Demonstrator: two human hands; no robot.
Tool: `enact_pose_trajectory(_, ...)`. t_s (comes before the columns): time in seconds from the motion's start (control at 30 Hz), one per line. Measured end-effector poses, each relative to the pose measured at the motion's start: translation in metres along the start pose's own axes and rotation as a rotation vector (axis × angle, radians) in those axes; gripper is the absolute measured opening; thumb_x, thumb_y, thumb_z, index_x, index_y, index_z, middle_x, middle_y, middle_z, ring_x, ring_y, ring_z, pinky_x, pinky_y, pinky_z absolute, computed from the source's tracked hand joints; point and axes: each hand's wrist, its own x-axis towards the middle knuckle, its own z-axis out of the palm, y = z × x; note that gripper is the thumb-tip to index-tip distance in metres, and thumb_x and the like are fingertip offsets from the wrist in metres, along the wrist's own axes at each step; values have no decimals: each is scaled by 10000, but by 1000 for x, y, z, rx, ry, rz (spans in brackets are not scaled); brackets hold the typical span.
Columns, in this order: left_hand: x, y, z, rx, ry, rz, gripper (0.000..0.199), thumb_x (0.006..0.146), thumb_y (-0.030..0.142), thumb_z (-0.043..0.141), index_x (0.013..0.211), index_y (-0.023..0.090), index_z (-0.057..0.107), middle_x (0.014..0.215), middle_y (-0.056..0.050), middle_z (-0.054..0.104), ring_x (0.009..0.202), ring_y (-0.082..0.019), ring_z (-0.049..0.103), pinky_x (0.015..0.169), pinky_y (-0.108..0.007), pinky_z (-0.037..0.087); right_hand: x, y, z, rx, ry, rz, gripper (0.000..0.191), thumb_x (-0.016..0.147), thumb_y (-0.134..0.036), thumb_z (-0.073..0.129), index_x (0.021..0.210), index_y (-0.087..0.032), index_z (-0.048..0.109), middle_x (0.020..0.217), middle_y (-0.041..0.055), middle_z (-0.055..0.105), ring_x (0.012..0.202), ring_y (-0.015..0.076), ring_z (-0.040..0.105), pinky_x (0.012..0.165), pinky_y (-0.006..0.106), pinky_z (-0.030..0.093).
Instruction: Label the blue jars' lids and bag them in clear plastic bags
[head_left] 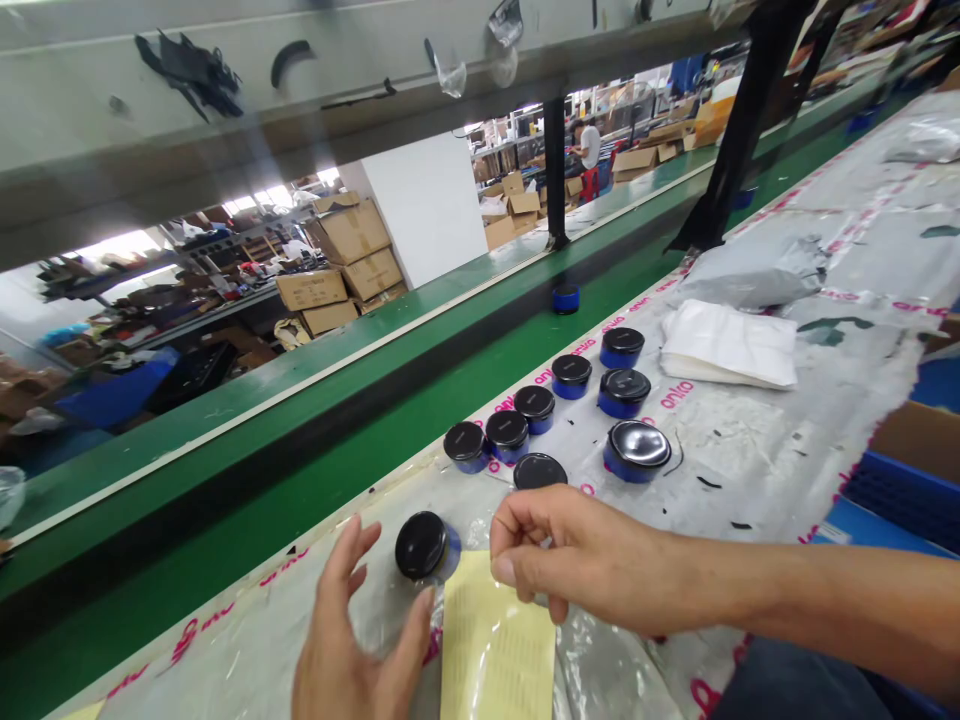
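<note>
My left hand (356, 640) is open, thumb and fingers spread, holding nothing. Just beyond its fingertips a round black-topped container (422, 546) with a blue lower part stands tilted on the plastic-covered table. My right hand (570, 555) is closed in a pinch over the upper right corner of a yellow sheet (499, 650) with rows of faint marks. Whatever lies between those fingertips is too small or hidden to make out. Partly behind the right hand is another black-topped container (540, 470). Several more like it, such as one with a shiny top (637, 448), stand further back.
A green conveyor belt (420, 400) runs along the table's far side, carrying one blue container (565, 298). At the right are a stack of white sheets (729, 345) and a plastic bag (757, 275). A black post (731, 150) rises there, and a beam crosses overhead.
</note>
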Motion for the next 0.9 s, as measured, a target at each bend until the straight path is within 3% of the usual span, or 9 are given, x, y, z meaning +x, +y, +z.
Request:
enact_pose_trajectory(0.1, 11, -9, 12, -85, -106, -32, 889, 753, 474, 726, 1525, 281, 328, 1439, -106, 557, 1252, -354, 563, 1068, -525, 390, 8, -11, 0, -189, 28, -104, 87, 882, -246, 599, 889, -169, 639, 767, 0, 616, 679, 127, 578, 608, 233, 485)
enact_pose_trajectory(0.2, 21, -7, 20, -40, -111, -56, 957, 681, 412, 784, 1517, 242, 350, 1297, -105, 625, 1179, -354, 620, 978, -492, 466, 21, -21, -1, -437, 57, -280, 60, 875, -187, 587, 865, -179, 645, 853, 15, 669, 790, 149, 600, 721, 262, 466)
enact_pose_trajectory(0.27, 31, -3, 18, -40, -171, -27, 953, 706, 365, 762, 1537, 241, 312, 1260, -93, 644, 1174, -338, 631, 975, -476, 476, 33, -24, 0, -553, 25, -389, 67, 878, -159, 569, 861, -184, 629, 919, 24, 679, 860, 165, 608, 773, 280, 452)
enact_pose_trajectory(0.37, 45, -2, 10, -162, -377, 106, 907, 775, 213, 645, 1578, 243, 222, 1432, -108, 578, 1329, -273, 545, 1141, -442, 364, 49, -22, 2, -679, -35, -449, 74, 880, -150, 545, 867, -188, 607, 967, 44, 674, 908, 187, 608, 789, 295, 441)
enact_pose_trajectory(0.43, 50, -7, 7, -216, -426, 162, 936, 764, 165, 614, 1591, 260, 187, 1565, -109, 450, 1447, -255, 418, 1207, -441, 269, 54, -18, 4, -730, -60, -430, 79, 879, -155, 529, 857, -187, 598, 948, 45, 671, 871, 183, 605, 765, 293, 435)
enact_pose_trajectory(0.5, 50, -12, 10, -198, -344, 135, 1029, 701, 198, 702, 1590, 274, 190, 1584, -114, 406, 1462, -292, 381, 1203, -474, 265, 56, -16, 5, -755, -60, -378, 93, 880, -168, 513, 858, -185, 602, 910, 38, 672, 830, 177, 600, 736, 289, 424)
enact_pose_trajectory(0.63, 40, -17, 26, -59, -138, 50, 1186, 568, 309, 845, 1572, 231, 218, 1350, -109, 558, 1238, -349, 558, 1049, -503, 417, 54, -20, 5, -755, -41, -265, 118, 867, -182, 511, 862, -176, 629, 843, 35, 679, 789, 177, 601, 692, 286, 403)
enact_pose_trajectory(0.77, 35, -15, 40, -124, -72, 28, 1046, 724, 416, 757, 1572, 207, 180, 1215, -90, 617, 1068, -302, 640, 927, -443, 474, 60, -27, 2, -735, -42, -260, 122, 847, -166, 523, 846, -170, 645, 834, 32, 697, 790, 170, 612, 699, 279, 402)
enact_pose_trajectory(0.9, 34, -16, 40, -216, -35, 102, 910, 839, 440, 681, 1575, 264, 176, 1284, -85, 609, 1154, -276, 623, 965, -410, 458, 68, -27, -2, -676, -89, -261, 126, 832, -160, 533, 845, -167, 658, 865, 33, 708, 811, 166, 621, 708, 269, 414)
